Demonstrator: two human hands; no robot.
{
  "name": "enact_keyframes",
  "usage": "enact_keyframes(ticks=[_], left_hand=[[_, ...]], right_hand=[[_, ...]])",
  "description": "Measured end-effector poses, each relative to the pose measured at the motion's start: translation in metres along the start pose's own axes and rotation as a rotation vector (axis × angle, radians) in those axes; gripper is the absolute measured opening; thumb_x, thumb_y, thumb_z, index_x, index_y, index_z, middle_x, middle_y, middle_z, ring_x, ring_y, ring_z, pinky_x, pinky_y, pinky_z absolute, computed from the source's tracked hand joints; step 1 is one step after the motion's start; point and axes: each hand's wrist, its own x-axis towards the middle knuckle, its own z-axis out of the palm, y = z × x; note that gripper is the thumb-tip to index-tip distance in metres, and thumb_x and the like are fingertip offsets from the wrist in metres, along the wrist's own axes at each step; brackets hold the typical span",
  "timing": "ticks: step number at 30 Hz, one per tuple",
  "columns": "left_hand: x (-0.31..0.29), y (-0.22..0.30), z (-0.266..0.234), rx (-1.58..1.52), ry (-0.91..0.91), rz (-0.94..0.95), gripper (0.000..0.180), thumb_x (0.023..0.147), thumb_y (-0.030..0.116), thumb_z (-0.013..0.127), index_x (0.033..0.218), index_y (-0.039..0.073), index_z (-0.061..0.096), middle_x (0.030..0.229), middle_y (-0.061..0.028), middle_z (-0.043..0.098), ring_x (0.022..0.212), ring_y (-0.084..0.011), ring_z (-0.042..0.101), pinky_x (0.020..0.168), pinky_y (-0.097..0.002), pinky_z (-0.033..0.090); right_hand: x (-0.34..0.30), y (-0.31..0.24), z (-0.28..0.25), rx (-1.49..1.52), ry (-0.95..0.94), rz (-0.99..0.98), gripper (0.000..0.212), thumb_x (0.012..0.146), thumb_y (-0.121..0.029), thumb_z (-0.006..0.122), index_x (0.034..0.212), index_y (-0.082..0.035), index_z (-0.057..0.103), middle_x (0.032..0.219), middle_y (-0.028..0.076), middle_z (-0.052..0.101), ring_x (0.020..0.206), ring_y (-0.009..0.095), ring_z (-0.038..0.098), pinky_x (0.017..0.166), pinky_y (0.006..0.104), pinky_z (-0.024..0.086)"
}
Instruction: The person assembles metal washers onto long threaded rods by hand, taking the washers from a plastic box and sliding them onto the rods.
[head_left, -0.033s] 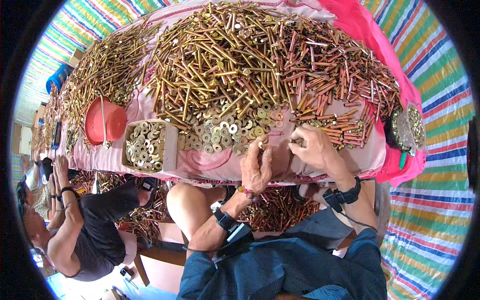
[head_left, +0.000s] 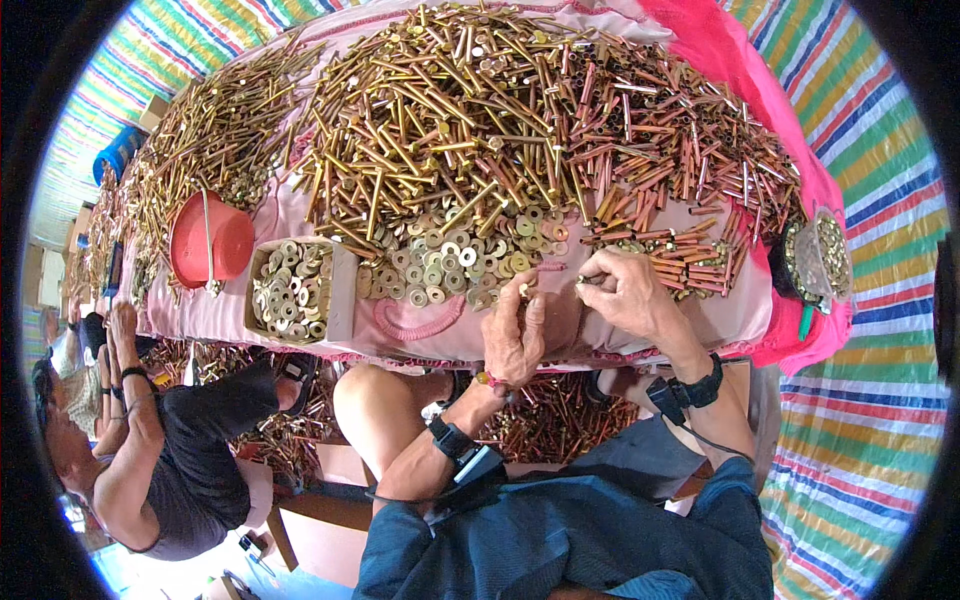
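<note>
Head view: wearer seated at a cloth-covered table (head_left: 560, 330), both hands over its near edge, slightly apart. Left hand (head_left: 513, 335) palm turned inward, thumb and forefinger pinching a small brass-coloured piece (head_left: 526, 289); its exact kind too small to tell. Right hand (head_left: 628, 295) bent over, fingertips drawn together on a small dark piece (head_left: 582, 287), mostly hidden. Both pieces face each other across the gap. Loose washers (head_left: 440, 262) spread just beyond and left of the left hand; a curved pink trim (head_left: 415, 320) lies between that hand and an open carton (head_left: 343, 295) full of washers. Red bucket (head_left: 210, 245) further left, handle upright across it. Long bolts (head_left: 420, 130) heap up behind the washers, blocking the table's far side. Reddish tubes (head_left: 690, 265) crowd close beyond the right hand. At far right, a clear tub (head_left: 832, 250) of small parts against a dark bowl (head_left: 783, 265). More bolts (head_left: 560, 415) under the table. Co-worker (head_left: 190, 500) sits at left, arms raised to the table.
</note>
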Motion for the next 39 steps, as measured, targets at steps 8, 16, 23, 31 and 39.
enact_keyframes(ticks=[8,16,23,31,39], left_hand=[[-0.001,0.000,0.003,0.079,-0.003,0.125,0.036,0.098,0.008,0.060,0.133,0.007,0.053,0.086,-0.0121,0.069,0.066,-0.0202,0.065,0.062,-0.0332,0.052],[-0.002,-0.012,0.002,0.003,-0.042,0.158,0.046,0.093,-0.001,0.059,0.137,0.005,0.049,0.096,-0.0214,0.069,0.082,-0.0360,0.068,0.069,-0.0415,0.054],[-0.003,-0.022,0.003,0.004,-0.074,0.186,0.051,0.089,-0.004,0.059,0.138,0.004,0.048,0.103,-0.0256,0.069,0.090,-0.0435,0.069,0.073,-0.0451,0.056],[-0.001,-0.008,0.002,-0.032,-0.067,0.154,0.036,0.093,-0.005,0.052,0.128,0.002,0.054,0.103,-0.0202,0.072,0.093,-0.0335,0.073,0.078,-0.0373,0.056],[-0.002,-0.015,0.002,0.017,-0.046,0.193,0.034,0.089,-0.005,0.055,0.123,0.000,0.056,0.106,-0.0217,0.070,0.090,-0.0333,0.072,0.075,-0.0369,0.055]], right_hand=[[0.010,-0.031,0.003,0.847,-0.050,0.249,0.022,0.090,-0.014,0.069,0.104,0.004,0.065,0.088,0.005,0.069,0.068,0.008,0.063,0.057,0.0225,0.051],[0.009,-0.039,0.022,0.763,-0.052,0.204,0.023,0.090,-0.015,0.072,0.108,-0.001,0.073,0.082,-0.001,0.069,0.066,0.003,0.057,0.057,0.0200,0.046],[0.004,-0.045,0.035,0.584,0.134,0.080,0.022,0.088,-0.016,0.073,0.103,0.001,0.070,0.091,0.007,0.072,0.070,0.008,0.064,0.060,0.0251,0.052],[-0.001,-0.041,0.045,0.641,0.173,0.042,0.019,0.090,-0.009,0.071,0.105,0.002,0.065,0.084,0.005,0.068,0.062,0.006,0.062,0.054,0.0218,0.050],[0.004,-0.057,0.025,0.425,0.223,-0.010,0.024,0.087,-0.015,0.074,0.104,-0.002,0.064,0.088,0.011,0.065,0.073,0.020,0.067,0.063,0.0320,0.054]])
